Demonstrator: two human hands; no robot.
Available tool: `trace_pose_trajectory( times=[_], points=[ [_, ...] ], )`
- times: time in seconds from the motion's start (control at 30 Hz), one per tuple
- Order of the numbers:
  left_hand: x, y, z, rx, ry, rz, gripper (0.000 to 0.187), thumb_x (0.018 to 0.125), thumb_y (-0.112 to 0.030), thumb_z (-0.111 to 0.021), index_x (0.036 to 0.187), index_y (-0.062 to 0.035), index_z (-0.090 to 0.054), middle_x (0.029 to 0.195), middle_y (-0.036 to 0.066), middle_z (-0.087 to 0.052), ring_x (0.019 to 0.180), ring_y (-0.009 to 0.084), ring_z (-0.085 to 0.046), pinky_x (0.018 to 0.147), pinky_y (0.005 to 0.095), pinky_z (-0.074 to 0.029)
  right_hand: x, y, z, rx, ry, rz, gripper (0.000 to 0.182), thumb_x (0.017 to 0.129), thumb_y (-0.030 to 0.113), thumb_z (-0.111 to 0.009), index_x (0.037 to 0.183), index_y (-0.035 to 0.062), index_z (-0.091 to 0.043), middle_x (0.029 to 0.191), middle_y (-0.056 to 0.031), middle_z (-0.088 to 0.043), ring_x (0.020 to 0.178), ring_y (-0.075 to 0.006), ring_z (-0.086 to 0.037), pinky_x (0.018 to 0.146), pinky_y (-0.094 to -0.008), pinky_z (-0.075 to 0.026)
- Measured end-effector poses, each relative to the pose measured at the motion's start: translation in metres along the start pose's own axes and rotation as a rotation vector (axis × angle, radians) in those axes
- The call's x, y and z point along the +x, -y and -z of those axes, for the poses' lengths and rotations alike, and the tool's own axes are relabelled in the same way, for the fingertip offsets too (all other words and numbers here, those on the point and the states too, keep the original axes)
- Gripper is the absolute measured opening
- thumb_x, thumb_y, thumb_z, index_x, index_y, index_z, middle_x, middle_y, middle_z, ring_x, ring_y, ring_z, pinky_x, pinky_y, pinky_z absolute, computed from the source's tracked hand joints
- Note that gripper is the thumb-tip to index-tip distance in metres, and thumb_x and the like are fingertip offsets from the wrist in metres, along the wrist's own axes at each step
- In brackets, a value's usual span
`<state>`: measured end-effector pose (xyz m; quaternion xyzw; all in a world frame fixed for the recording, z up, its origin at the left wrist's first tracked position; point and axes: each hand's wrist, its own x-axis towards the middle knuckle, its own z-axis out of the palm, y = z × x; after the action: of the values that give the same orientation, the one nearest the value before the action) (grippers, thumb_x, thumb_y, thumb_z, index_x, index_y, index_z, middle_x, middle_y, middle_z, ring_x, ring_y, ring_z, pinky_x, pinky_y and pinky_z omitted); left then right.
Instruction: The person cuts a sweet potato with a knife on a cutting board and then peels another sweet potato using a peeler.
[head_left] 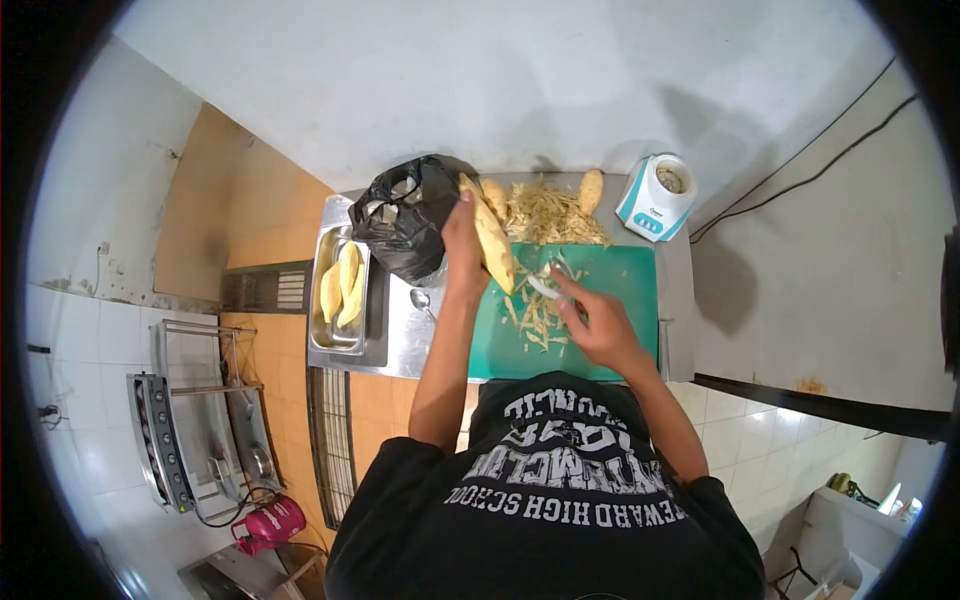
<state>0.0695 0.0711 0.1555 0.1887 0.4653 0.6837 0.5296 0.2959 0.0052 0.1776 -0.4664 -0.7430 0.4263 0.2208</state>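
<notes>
The left hand [464, 243] is holding a pale yellow tuber [493, 243] over the far left part of the green board [636, 273] on the bench [405, 335], wrapping narrowly around its side. The right hand [606, 331] is gripping a white peeler [545, 288] just beside the tuber's near end. Good technique here is calling for light, shallow strokes running lengthwise, with the left fingertips lying clear of the blade. The tuber's long axis is slanting, its far end pointing left beside the black bag [405, 235], its near end pointing slightly right, towards the shavings [540, 325]
</notes>
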Motion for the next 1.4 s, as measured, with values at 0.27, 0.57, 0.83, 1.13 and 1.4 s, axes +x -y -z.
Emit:
trace_pose_trajectory(
  times=[0.27,0.57,0.83,1.13,1.4],
  points=[
    [-0.025,0.026,-0.018,-0.024,0.023,0.014,0.035,0.107,-0.039,-0.054,0.095,-0.0076,-0.063,0.088,-0.002,-0.061,0.074,0.0077,-0.057,0.063,0.0278,-0.048,0.034,0.022,0.003,-0.14,-0.005,0.139,0.045,0.1,0.023,-0.058,0.144,0.0149,-0.056,0.088,-0.024,-0.067,0.077,-0.0392,-0.063,0.075,-0.0464,-0.049],
    [-0.011,0.003,-0.018,-0.061,-0.076,-0.046,0.035,0.106,-0.04,-0.054,0.092,-0.0086,-0.061,0.074,0.0,-0.058,0.06,0.0104,-0.056,0.052,0.0275,-0.046,-0.004,-0.01,-0.008,-0.1,0.164,-0.016,0.043,0.101,0.027,-0.056,0.143,0.0192,-0.058,0.099,-0.0213,-0.071,0.088,-0.0442,-0.066,0.08,-0.0511,-0.051],
    [-0.016,0.02,-0.017,0.016,0.083,0.041,0.041,0.105,-0.046,-0.053,0.106,-0.0058,-0.061,0.081,0.002,-0.059,0.07,0.0132,-0.059,0.063,0.0295,-0.05,0.034,0.006,-0.001,0.003,-0.034,0.104,0.046,0.101,0.027,-0.058,0.146,0.0207,-0.056,0.09,-0.0228,-0.068,0.075,-0.0389,-0.064,0.072,-0.0457,-0.05],
    [-0.01,0.023,-0.008,-0.217,-0.119,0.109,0.046,0.103,-0.053,-0.055,0.099,-0.0072,-0.061,0.079,0.003,-0.06,0.066,0.0145,-0.06,0.059,0.0303,-0.051,0.01,0.009,-0.008,0.021,0.098,-0.054,0.046,0.101,0.024,-0.059,0.147,0.021,-0.054,0.093,-0.0225,-0.069,0.079,-0.0382,-0.066,0.074,-0.0439,-0.052],
    [0.003,-0.002,0.007,-0.186,-0.048,0.032,0.049,0.098,-0.059,-0.059,0.102,-0.0098,-0.06,0.086,0.003,-0.06,0.074,0.0165,-0.061,0.066,0.0315,-0.052,0.0,0.008,-0.003,0.045,0.031,0.074,0.045,0.101,0.027,-0.057,0.146,0.02,-0.055,0.103,-0.0206,-0.071,0.087,-0.0404,-0.068,0.078,-0.0471,-0.053]
  ],
)
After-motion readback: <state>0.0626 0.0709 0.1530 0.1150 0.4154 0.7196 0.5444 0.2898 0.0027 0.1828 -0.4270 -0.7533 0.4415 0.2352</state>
